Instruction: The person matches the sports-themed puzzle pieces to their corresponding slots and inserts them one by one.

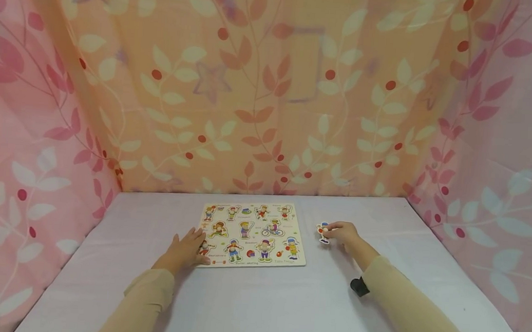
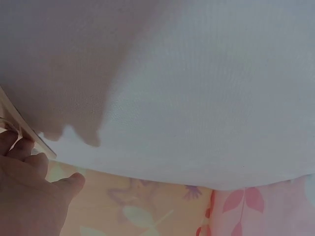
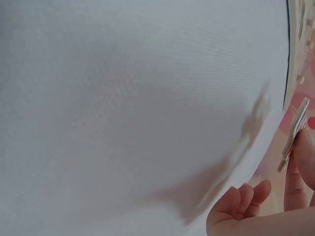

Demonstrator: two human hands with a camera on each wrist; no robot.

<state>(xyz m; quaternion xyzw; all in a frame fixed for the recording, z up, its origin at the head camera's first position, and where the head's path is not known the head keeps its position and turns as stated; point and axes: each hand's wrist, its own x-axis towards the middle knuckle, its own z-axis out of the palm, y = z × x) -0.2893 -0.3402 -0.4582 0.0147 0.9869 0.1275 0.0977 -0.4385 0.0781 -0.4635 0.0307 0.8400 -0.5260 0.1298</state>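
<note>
A cream puzzle board with colourful sports figures lies flat on the white table. Over its left edge, my left hand rests with fingers spread and the thumb near the front corner. In the left wrist view, fingertips of that left hand touch the board's side. To the right of the board, my right hand pinches a flat figure-shaped puzzle piece between thumb and finger. The right wrist view shows this piece edge-on, raised over its shadow, with the other fingers curled.
A white cloth covers the table. Patterned curtains with leaves and berries stand behind and at both sides. A small black object sits by my right sleeve.
</note>
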